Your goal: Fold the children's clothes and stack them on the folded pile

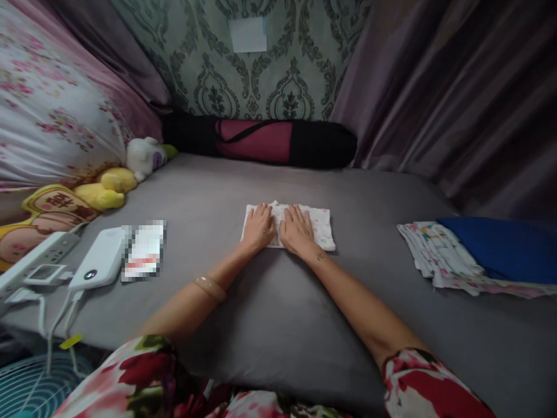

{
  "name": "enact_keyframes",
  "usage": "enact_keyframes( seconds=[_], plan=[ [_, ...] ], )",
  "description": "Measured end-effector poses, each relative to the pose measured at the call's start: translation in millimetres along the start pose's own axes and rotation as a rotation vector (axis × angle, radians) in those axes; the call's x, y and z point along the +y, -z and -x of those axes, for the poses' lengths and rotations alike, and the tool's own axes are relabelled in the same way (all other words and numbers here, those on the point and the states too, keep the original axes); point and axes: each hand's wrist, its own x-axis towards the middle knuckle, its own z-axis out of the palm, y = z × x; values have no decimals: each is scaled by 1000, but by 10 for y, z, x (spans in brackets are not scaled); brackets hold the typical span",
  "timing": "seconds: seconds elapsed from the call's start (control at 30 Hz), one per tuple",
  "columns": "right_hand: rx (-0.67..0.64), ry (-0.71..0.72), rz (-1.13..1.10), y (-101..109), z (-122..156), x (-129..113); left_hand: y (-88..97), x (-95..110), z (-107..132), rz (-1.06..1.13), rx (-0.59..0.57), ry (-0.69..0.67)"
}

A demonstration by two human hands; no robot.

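A white printed cloth [322,229], folded into a flat rectangle, lies on the grey sheet [209,203] in the middle of the view. Both palms rest on top of it, side by side with a narrow gap between. My left hand [260,226] lies flat on its left half, fingers stretched forward. Just right of the cloth's middle, my right hand [298,229] lies flat too, its fingers slightly spread. Neither hand grips anything. The cloth under the palms is hidden.
Folded printed cloths [448,249] and a blue folded cloth [500,247] are stacked at the right. A power bank [99,258], power strip [41,261] and blurred card-like item [145,249] lie left. Plush toys [145,157] line the left edge; a long black-and-red bag [256,139] lies behind.
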Motion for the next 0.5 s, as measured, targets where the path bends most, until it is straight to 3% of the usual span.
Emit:
enact_keyframes(
  seconds=[0.23,0.4,0.5],
  plan=[
    [0,-8,-17,-156,-57,-173,-83,-64,60,-132,-60,-9],
    [-126,42,-43,-5,-60,-24,19,58,18,-186,-75,-45],
    [-44,40,13,90,6,126,-11,103,12,-169,-38,-105]
  ],
)
